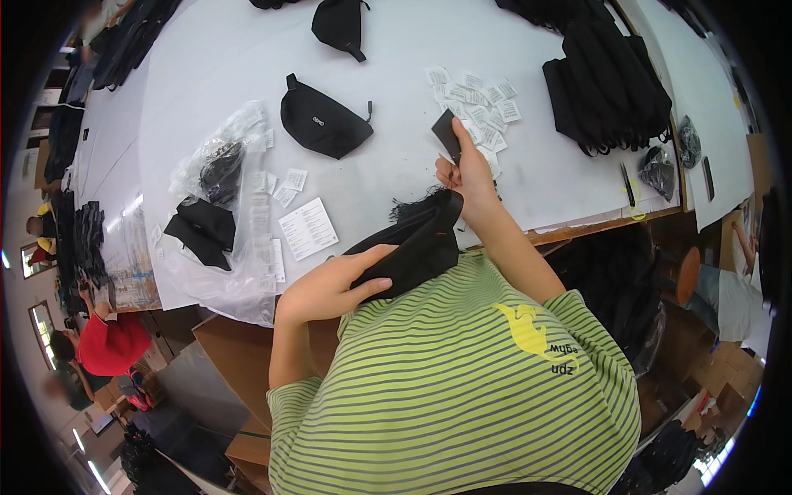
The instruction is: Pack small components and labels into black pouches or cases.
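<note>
My left hand [334, 285] grips a small black fabric pouch [417, 257] against my striped shirt, its thumb along the front and the fingers partly hidden by the fabric. In my right hand [473, 172] is a small black rectangular tag [446, 134], pinched upright under the thumb just above the pouch. A tangle of thin black strings [417, 205] lies at the pouch's far edge. Beyond the tag, several small white printed labels [478, 97] are spread on the white table [396, 115]. A zipped black waist bag [323, 120] lies flat to the left of them.
At the left, a clear plastic bag [247, 239] has black pouches on it. A white label sheet [308, 228] lies beside it. Black bags are piled [606, 87] at the far right, near yellow-handled snips [629, 188]. Other people, one in red [115, 340], are farther off.
</note>
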### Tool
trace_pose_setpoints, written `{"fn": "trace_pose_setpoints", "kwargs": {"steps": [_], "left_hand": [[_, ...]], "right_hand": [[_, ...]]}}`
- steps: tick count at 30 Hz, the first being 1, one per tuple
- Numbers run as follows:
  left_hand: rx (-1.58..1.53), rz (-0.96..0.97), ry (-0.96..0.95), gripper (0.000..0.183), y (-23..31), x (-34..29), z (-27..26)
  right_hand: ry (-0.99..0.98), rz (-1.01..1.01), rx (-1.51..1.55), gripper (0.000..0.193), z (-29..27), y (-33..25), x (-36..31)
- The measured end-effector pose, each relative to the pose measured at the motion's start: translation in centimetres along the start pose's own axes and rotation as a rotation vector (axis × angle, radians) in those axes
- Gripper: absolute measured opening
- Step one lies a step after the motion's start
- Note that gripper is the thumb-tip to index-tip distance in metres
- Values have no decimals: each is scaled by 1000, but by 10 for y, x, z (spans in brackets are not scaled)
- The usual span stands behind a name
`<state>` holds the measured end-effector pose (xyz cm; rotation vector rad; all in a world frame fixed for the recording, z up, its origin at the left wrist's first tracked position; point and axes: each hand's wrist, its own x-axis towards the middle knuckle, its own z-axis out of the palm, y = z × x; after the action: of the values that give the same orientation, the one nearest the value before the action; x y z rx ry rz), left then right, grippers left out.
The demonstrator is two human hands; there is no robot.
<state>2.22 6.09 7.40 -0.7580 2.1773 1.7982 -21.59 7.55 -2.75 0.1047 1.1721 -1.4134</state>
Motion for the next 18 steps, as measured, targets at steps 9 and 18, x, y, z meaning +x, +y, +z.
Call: {"fn": "trace_pose_setpoints", "kwargs": {"steps": [9,18], "left_hand": [[37,87,-19,45,1,-3,-1],[136,-15,271,26,-19,-12,-8]], "right_hand": [[-274,155,225,35,1,0,-22],[44,-513,-206,29,11,-38,-28]]}}
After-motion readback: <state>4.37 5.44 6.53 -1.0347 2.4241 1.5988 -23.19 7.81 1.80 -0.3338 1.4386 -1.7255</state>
